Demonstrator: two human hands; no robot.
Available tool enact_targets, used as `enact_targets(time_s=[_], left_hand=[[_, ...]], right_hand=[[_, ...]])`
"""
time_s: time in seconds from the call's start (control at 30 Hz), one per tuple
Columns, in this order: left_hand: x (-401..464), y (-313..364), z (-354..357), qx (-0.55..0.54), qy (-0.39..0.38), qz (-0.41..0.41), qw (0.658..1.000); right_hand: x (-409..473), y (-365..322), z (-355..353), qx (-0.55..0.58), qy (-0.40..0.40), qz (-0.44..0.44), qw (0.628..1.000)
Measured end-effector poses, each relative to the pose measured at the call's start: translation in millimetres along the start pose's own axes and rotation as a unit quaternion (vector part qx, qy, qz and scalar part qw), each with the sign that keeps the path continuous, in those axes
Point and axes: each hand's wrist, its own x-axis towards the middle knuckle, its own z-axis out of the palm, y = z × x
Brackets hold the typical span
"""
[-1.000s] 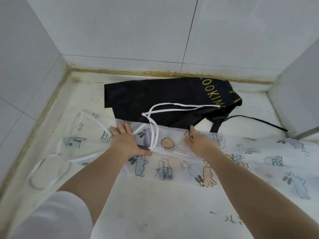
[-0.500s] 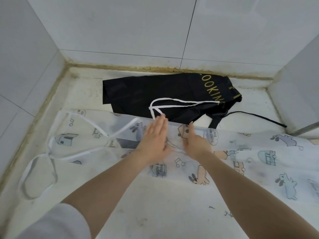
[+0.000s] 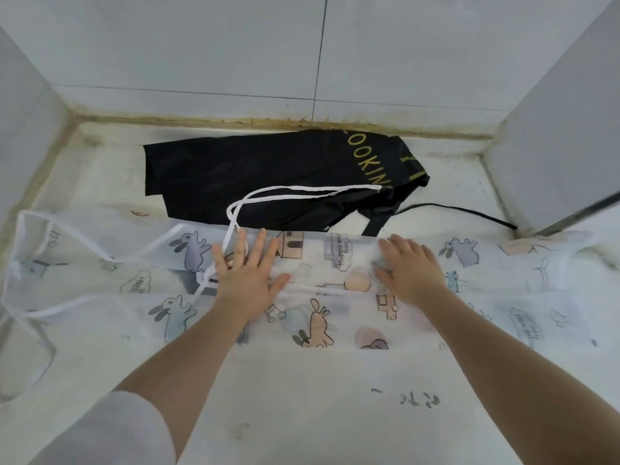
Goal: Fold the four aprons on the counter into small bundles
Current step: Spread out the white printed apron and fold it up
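Since half a second ago: left hand (image 3: 246, 278) has slid back toward 9 o'clock and spread flat, right hand (image 3: 411, 268) has moved toward 3 o'clock, so the two now lie well apart on the cloth instead of side by side.

Item: printed apron (image 3: 335, 297), translucent white with rabbit and house cartoons. Location: across the tabletop (image 3: 302, 407) from 9 to 3 o'clock, lying as a long band with its far edge just below the black apron (image 3: 268, 176).

Hands: both open, palms down, fingers straight and pressing the band; neither grips anything.

Handling, judged: thin, light, limp film-like cloth; probably slippery on the smooth surface and prone to springing out of a crease. Best taken by pinching the long near or far edge at two points, or by the short ends at 9 and 3 o'clock for the next fold.

Loose parts: white ties (image 3: 302, 191), one loop trailing toward 12 o'clock over the black apron, others lying at 9 o'clock by the left wall. Likely to snag or drag; tuck inside first.

Neighbour: black apron, roughly folded at 12 o'clock against the rear wall, its black strap (image 3: 463, 213) running toward 3 o'clock.

Bounds: tiled walls (image 3: 201, 45) close the alcove at 9, 12 and 3 o'clock. Open room lies toward 6 o'clock, on bare tabletop between the forearms.
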Motion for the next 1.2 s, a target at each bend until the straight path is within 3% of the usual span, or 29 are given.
enact_targets(time_s=[0.13, 0.23, 0.37, 0.43, 0.53, 0.63, 0.73, 0.83, 0.93, 1.1, 1.2], left_hand=[[-3.7, 32.7, -15.8, 0.02, 0.054, 0.028, 0.998], [-1.0, 89.5, -21.9, -0.026, 0.059, 0.15, 0.987], [3.5, 162.6, -12.1, -0.063, 0.027, 0.267, 0.961], [4.8, 181.0, -4.7, -0.061, 0.008, 0.255, 0.965], [9.1, 180.0, -3.6, -0.076, 0.051, 0.24, 0.966], [10.9, 176.3, -1.7, -0.07, 0.097, 0.233, 0.965], [8.0, 175.6, -3.7, -0.062, 0.11, 0.213, 0.969], [3.1, 193.0, -20.2, -0.059, 0.114, 0.161, 0.979], [1.6, 229.2, -36.5, -0.072, 0.067, 0.129, 0.987], [20.8, 292.7, -36.0, -0.177, 0.047, 0.151, 0.972], [27.0, 307.2, -22.7, -0.139, 0.041, 0.145, 0.979]], right_hand=[[-16.7, 18.6, 14.0, 0.01, -0.027, 0.017, 0.999], [-17.5, 14.1, 18.6, 0.045, -0.031, 0.027, 0.998], [-14.6, 28.8, 17.3, 0.211, -0.028, -0.016, 0.977], [-20.5, 52.9, 9.6, 0.228, -0.037, -0.045, 0.972], [-33.2, 89.4, 5.4, 0.055, -0.012, -0.075, 0.996], [-47.0, 125.5, 9.7, -0.074, 0.038, -0.031, 0.996], [-57.3, 157.3, 10.2, -0.106, 0.05, 0.023, 0.993], [-66.0, 177.8, 15.2, -0.128, 0.045, -0.012, 0.991], [-73.0, 178.3, 22.6, -0.133, 0.022, -0.071, 0.988], [-73.6, 184.6, 29.4, -0.139, 0.016, -0.094, 0.986], [-74.9, 206.1, 28.0, -0.144, 0.033, -0.11, 0.983]])
